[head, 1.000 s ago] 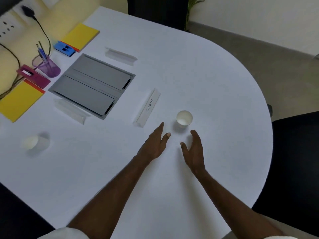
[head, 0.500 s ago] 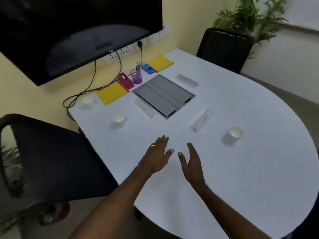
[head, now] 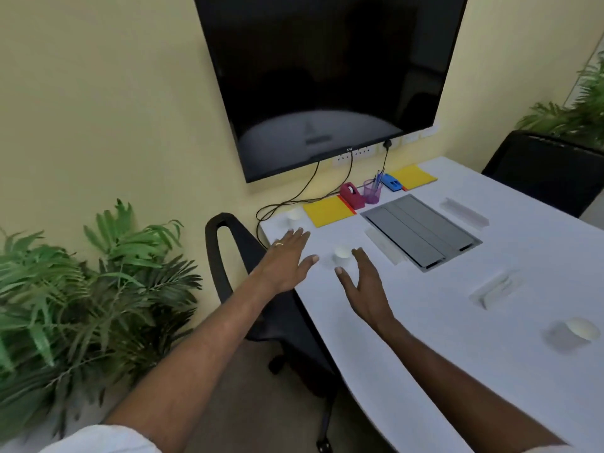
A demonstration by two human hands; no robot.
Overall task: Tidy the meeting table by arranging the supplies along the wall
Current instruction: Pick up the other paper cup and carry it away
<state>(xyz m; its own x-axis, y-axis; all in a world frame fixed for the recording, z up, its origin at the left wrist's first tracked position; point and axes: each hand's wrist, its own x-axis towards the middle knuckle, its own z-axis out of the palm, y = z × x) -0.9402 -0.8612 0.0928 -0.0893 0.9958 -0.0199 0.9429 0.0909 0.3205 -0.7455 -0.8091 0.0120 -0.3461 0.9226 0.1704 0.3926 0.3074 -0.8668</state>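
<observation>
A white paper cup (head: 342,255) stands on the white table (head: 441,338) between my two hands. My left hand (head: 287,261) reaches out flat, fingers straight, just left of the cup. My right hand (head: 366,289) is spread open just right of it, holding nothing. A second cup (head: 294,214) sits at the wall corner and a third cup (head: 581,328) stands far right. Along the wall lie two yellow pads (head: 328,210) (head: 413,176), a red tape dispenser (head: 352,195), a purple pen cup (head: 372,191) and a blue stapler (head: 392,182). Clear name stands (head: 464,212) (head: 385,246) (head: 496,289) lie on the table.
A grey cable hatch (head: 421,232) is set into the table. A black chair (head: 248,256) stands at the table's left end, another chair (head: 549,168) at the far right. A dark screen (head: 327,76) hangs on the wall with cables below. Plants (head: 81,289) stand left.
The view has swung left and up. Both hands have moved from the table's middle toward the cup near the left end, and now flank it.
</observation>
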